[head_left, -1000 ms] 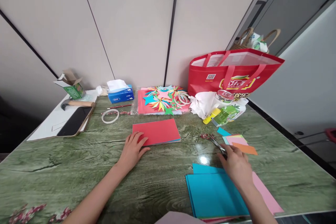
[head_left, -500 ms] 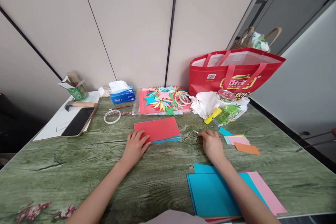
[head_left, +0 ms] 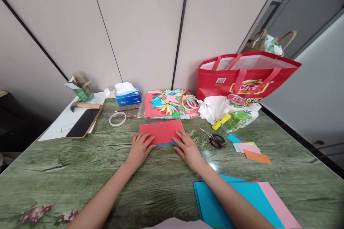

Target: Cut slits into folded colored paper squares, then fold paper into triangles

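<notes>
A stack of coloured paper (head_left: 162, 131), red on top with blue showing at its near edge, lies flat on the table before me. My left hand (head_left: 139, 147) rests on its left end, fingers spread over the red sheet. On the right end lies my right hand (head_left: 187, 148), its fingers also spread, touching the paper's corner and edge. Scissors (head_left: 215, 139) with black handles lie to the right of that hand, blades slightly apart. Larger blue and pink sheets (head_left: 242, 200) are beneath my right forearm.
Paper scraps (head_left: 251, 149) lie right of the scissors. Behind are paper stars (head_left: 169, 103), tape rolls, a glue stick (head_left: 221, 121), a red bag (head_left: 236, 78) and a tissue box (head_left: 128, 97). A hammer (head_left: 87, 105) and a phone (head_left: 83, 123) lie at the left.
My right hand has let go of the scissors, leaving them on the table, and has moved left onto the paper stack. My left hand stays on the stack's left end.
</notes>
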Action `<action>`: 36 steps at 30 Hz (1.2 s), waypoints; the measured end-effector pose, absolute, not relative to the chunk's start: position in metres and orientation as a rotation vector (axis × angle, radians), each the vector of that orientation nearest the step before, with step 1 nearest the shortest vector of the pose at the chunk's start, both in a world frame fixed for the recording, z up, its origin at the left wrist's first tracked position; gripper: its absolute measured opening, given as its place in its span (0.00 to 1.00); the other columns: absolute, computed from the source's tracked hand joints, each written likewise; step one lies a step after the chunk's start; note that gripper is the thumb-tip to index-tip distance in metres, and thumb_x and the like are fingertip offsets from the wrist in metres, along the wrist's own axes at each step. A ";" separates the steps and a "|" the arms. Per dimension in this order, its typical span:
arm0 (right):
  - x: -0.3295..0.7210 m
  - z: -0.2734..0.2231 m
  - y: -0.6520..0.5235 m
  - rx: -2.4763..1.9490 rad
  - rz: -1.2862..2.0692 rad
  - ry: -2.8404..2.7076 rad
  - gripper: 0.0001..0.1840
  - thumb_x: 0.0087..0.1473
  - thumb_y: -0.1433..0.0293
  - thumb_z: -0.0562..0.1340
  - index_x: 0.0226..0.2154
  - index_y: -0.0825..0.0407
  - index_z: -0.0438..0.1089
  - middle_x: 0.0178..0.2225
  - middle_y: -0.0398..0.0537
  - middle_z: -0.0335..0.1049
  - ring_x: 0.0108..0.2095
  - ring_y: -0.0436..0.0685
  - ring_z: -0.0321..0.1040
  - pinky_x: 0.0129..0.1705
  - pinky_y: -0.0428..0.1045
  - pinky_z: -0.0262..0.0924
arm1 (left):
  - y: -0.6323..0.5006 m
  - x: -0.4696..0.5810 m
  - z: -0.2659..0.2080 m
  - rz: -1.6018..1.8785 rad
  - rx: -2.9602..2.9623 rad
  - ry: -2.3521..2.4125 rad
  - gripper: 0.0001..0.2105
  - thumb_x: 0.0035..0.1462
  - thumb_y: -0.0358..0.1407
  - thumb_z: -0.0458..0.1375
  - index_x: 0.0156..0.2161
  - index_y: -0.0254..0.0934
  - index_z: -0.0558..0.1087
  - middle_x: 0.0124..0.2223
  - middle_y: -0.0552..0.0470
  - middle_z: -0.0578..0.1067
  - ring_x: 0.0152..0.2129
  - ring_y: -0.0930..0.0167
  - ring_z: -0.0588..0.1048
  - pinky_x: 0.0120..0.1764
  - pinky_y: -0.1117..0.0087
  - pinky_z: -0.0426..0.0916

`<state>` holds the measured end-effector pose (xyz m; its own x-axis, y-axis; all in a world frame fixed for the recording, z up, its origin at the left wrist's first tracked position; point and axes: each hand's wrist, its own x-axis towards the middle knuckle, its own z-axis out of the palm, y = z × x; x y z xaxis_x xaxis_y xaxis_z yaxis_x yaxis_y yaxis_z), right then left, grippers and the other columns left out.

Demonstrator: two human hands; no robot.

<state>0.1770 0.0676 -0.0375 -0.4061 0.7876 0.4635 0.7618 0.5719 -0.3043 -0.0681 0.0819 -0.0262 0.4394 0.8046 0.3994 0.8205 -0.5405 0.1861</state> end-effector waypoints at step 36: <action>0.189 -0.037 0.090 -1.248 0.229 -2.211 0.11 0.53 0.74 0.57 0.36 0.49 0.74 0.43 0.51 0.72 0.47 0.59 0.65 0.47 0.57 0.62 | 0.103 -0.090 -0.023 -0.396 -2.926 -1.438 0.20 0.51 0.20 0.47 0.46 0.37 0.71 0.53 0.43 0.69 0.52 0.64 0.65 0.52 0.55 0.60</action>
<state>0.1895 0.0898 -0.0365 -0.3913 0.8269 0.4039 0.7267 0.5469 -0.4158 -0.0900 0.1035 -0.0226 0.5895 0.7935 0.1513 0.7591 -0.6082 0.2319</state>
